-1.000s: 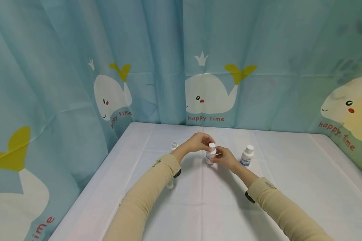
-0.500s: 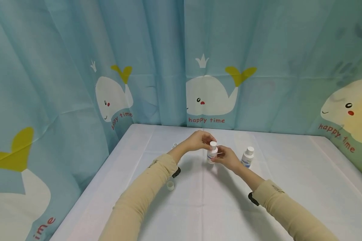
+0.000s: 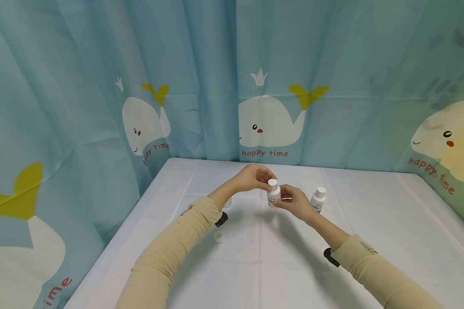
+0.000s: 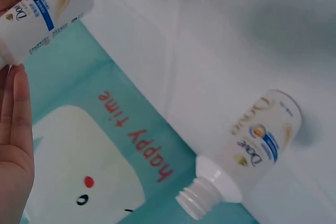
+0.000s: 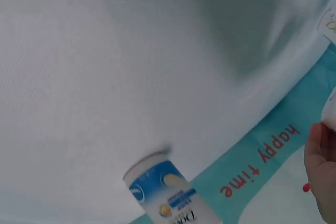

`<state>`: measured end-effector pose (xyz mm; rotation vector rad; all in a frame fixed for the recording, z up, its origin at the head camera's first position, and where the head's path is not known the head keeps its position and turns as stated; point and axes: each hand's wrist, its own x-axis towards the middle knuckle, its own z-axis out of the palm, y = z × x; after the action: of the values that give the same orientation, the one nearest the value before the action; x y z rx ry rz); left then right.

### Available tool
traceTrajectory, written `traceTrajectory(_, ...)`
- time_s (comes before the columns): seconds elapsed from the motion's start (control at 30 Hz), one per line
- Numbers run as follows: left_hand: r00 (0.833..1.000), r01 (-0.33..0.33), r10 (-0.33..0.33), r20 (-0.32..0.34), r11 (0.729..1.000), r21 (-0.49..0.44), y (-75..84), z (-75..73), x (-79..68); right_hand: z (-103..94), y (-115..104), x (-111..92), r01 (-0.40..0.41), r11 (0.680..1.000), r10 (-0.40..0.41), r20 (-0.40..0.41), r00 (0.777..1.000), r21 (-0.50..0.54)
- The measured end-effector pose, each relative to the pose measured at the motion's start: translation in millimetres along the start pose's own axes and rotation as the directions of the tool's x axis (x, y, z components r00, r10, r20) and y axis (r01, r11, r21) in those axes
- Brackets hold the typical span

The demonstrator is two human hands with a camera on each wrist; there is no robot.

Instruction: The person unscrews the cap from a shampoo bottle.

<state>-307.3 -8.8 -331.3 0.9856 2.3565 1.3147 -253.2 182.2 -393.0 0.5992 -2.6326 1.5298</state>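
A small white Dove bottle [image 3: 273, 198] with a white cap [image 3: 272, 183] is held near upright between both hands, its shadow falling apart from it on the table. The left hand [image 3: 254, 177] pinches the cap from the left. From the right, the right hand [image 3: 296, 203] grips the body with thumb and fingers. In the left wrist view the bottle's label [image 4: 44, 14] shows a blue band. A second, uncapped Dove bottle [image 4: 254, 153] stands by the left forearm, which partly covers it in the head view. Its threaded neck is bare.
A capped bottle [image 3: 318, 200] with a blue label stands just right of the right hand. A small white cap [image 3: 218, 237] lies on the table near the left wrist. Blue whale-print curtains [image 3: 201, 128] border the white table [image 3: 278, 274] at the back and sides.
Both hands have raised the bottle slightly off the table and moved it a little right. The left forearm has shifted left, uncovering the small cap.
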Motion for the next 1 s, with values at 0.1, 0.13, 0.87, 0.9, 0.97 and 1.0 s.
traceTrajectory(0.1,1.000,-0.012,0.012,-0.003,0.999,-0.029,5.9,2.1,-2.1,-7.6,-4,-5,0.027,1.000,-0.027,0.001,1.000,-0.009)
traceTrajectory(0.13,1.000,-0.020,0.019,-0.006,0.999,-0.033,8.3,2.9,-3.1,-10.1,-6,-7,0.037,0.999,-0.037,0.003,0.999,-0.013)
traceTrajectory(0.87,0.963,-0.123,0.077,-0.256,0.978,-0.168,50.4,2.7,-41.7,-29.3,-55,-22,0.123,0.982,-0.131,0.047,0.990,0.141)
traceTrajectory(0.9,0.959,-0.133,0.083,-0.271,0.976,-0.172,51.1,3.0,-43.2,-28.8,-57,-23,0.112,0.983,-0.120,0.046,0.992,0.143)
traceTrajectory(0.97,0.950,-0.151,0.094,-0.297,0.973,-0.175,52.7,3.5,-46.3,-27.9,-62,-26,0.103,0.985,-0.109,0.038,0.993,0.136)
traceTrajectory(1.0,0.946,-0.159,0.099,-0.307,0.971,-0.178,53.5,3.7,-47.9,-27.7,-64,-27,0.100,0.986,-0.105,0.034,0.994,0.132)
